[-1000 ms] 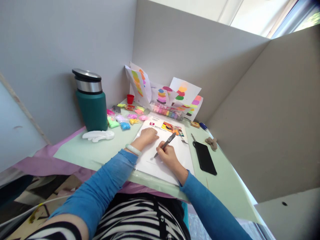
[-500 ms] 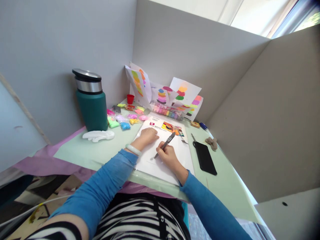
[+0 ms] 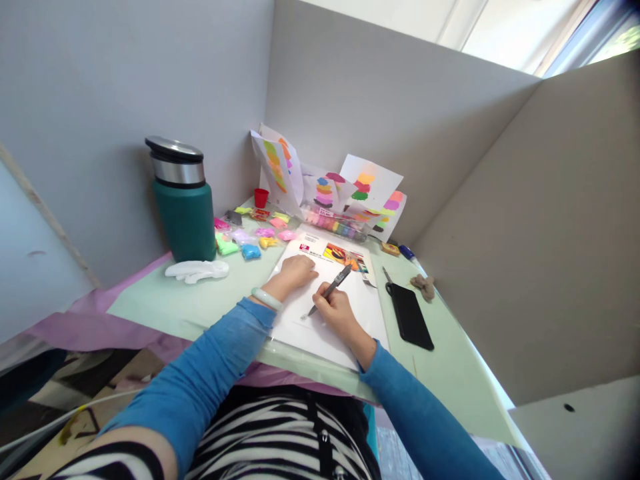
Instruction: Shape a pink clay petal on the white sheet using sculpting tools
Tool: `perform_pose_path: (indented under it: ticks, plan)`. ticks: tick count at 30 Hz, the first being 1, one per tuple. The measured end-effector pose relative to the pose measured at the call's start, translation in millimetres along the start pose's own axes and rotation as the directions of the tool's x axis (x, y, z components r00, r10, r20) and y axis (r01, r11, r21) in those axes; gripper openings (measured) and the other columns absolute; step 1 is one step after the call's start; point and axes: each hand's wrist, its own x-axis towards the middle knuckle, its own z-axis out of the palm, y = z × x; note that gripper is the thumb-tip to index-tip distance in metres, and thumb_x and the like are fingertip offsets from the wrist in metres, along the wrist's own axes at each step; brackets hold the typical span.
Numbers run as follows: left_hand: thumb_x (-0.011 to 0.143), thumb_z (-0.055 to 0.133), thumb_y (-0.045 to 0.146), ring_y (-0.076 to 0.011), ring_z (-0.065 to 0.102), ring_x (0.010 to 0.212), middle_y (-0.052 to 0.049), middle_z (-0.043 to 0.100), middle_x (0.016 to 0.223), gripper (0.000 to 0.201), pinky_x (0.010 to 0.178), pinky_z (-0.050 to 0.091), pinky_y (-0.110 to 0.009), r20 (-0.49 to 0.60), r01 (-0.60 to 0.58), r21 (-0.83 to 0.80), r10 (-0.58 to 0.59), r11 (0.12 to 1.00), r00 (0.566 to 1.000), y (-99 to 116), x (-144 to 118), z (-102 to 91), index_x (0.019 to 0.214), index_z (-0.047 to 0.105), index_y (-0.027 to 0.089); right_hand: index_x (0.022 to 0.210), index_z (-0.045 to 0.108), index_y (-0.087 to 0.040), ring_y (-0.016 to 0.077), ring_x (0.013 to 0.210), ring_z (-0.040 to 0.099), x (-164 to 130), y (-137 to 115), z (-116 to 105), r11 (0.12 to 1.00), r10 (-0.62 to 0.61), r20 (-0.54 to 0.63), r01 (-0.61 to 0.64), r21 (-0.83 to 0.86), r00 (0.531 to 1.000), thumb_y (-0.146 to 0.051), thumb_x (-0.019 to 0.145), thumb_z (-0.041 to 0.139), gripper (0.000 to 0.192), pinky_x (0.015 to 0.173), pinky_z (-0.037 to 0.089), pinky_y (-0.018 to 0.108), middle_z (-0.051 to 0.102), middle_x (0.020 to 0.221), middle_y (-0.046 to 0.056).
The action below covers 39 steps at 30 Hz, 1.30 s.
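My right hand (image 3: 336, 312) grips a dark pen-like tool (image 3: 330, 289), its tip touching a white sheet (image 3: 360, 303) that carries a small colourful picture at its top. On the sheet's upper left part rests my left hand (image 3: 295, 272), fingers curled and pressing the paper down; a pale bangle circles that wrist. Both arms wear blue sleeves.
A green flask (image 3: 184, 203) stands at the left, a white moulded shape (image 3: 197, 270) in front of it. Small bags of coloured clay (image 3: 249, 233), a red cup (image 3: 261, 197) and colour-daubed papers (image 3: 367, 183) fill the back. A black phone (image 3: 410, 315) lies right of the sheet. Grey partitions enclose the desk.
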Motion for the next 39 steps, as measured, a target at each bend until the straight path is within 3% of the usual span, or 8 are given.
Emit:
perform_pose_path:
  ticks: [23, 39]
  plan:
    - [0.084, 0.047, 0.04, -0.0245, 0.06, 0.104, -0.01, 0.067, 0.111, 0.034, 0.084, 0.046, -0.031, 0.027, 0.018, -0.016, -0.017, 1.0, 0.999, 3.0, -3.1, -6.1, 0.103, 0.068, 0.021, 0.063, 0.047, -0.02, 0.0106, 0.049, 0.043, 0.5, 2.7, -0.1, 1.0, 0.018, -0.014, -0.018, 0.007, 1.0, -0.027, 0.075, 0.049, 0.014, 0.051, 0.034, 0.022, 0.045, 0.052, -0.005]
    - [0.084, 0.046, 0.041, -0.0233, 0.06, 0.104, -0.01, 0.066, 0.111, 0.037, 0.084, 0.046, -0.03, 0.018, 0.012, -0.005, -0.012, 1.0, 1.0, -0.3, 0.2, -0.4, 0.106, 0.068, 0.021, 0.064, 0.047, -0.02, 0.0107, 0.049, 0.043, 0.2, 0.3, -0.4, 1.0, 0.002, -0.026, -0.003, -0.02, 1.0, -0.028, 0.076, 0.048, 0.015, 0.051, 0.033, 0.023, 0.045, 0.052, -0.005]
